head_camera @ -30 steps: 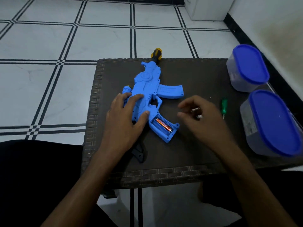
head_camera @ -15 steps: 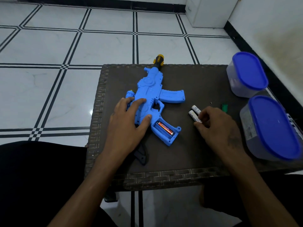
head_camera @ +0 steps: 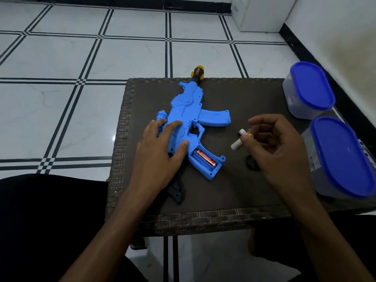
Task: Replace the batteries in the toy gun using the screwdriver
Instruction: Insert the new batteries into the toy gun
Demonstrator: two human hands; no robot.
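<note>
The left hand (head_camera: 162,151) lies flat and open on the blue toy gun (head_camera: 189,123), which lies on the brown table (head_camera: 234,192). An orange battery (head_camera: 205,158) sits in its open grip. The right hand (head_camera: 270,145) pinches white batteries (head_camera: 237,143) just above the table. Two blue-lidded tubs (head_camera: 311,88) stand farther right.

toy gun (head_camera: 188,117): bright blue, yellow-and-black muzzle
battery in grip (head_camera: 206,158): orange-red, dark lettering
batteries in hand (head_camera: 238,141): white, possibly an orange band
table (head_camera: 203,218): dark brown, woven brick-like border
containers (head_camera: 311,92): translucent, blue lids
floor (head_camera: 81,58): white tiles, black-striped grid
</note>
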